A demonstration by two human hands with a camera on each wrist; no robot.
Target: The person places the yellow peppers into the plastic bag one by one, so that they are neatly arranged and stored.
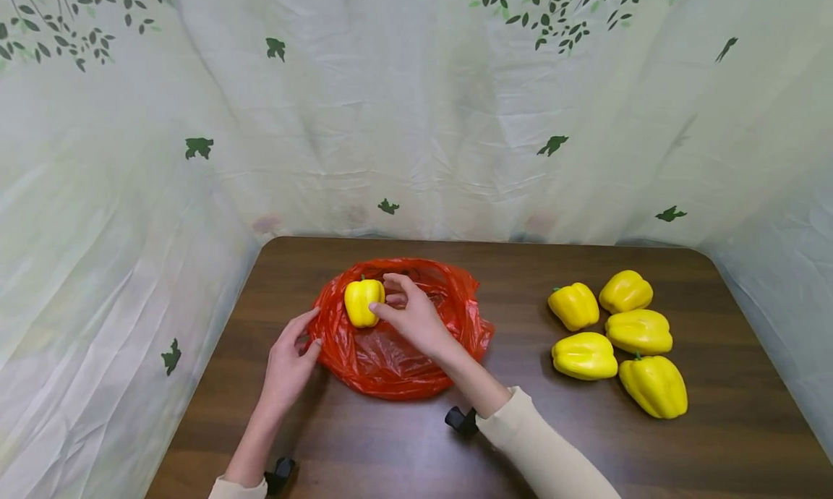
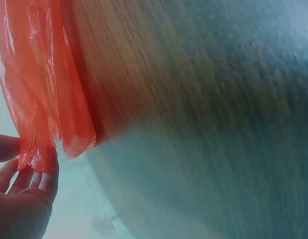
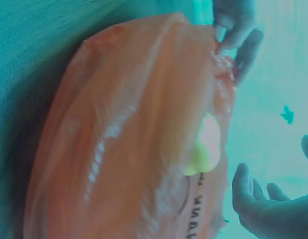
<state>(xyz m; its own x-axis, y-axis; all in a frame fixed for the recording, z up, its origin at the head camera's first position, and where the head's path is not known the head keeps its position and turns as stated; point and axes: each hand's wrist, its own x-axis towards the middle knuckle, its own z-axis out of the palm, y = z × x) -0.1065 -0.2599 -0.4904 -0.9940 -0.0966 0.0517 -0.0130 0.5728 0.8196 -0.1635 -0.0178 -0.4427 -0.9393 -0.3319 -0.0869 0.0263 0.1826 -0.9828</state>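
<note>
A red plastic bag (image 1: 390,383) stands on the table with its mouth spread wide. My left hand (image 1: 291,361) grips its left rim; in the left wrist view the thumb and fingers of that hand (image 2: 24,209) pinch the thin red plastic. A yellow bell pepper (image 1: 363,304) is at the left part of the bag's mouth. Over the mouth is my right hand (image 1: 416,318), its thumb and fingers spread beside the pepper. In the right wrist view this hand (image 3: 273,211) is apart from the pepper (image 3: 208,147) and holds nothing.
Several more yellow bell peppers (image 1: 584,356) lie grouped on the right side of the brown wooden table (image 1: 416,463). Behind the table hangs a pale curtain (image 1: 416,123) with leaf prints.
</note>
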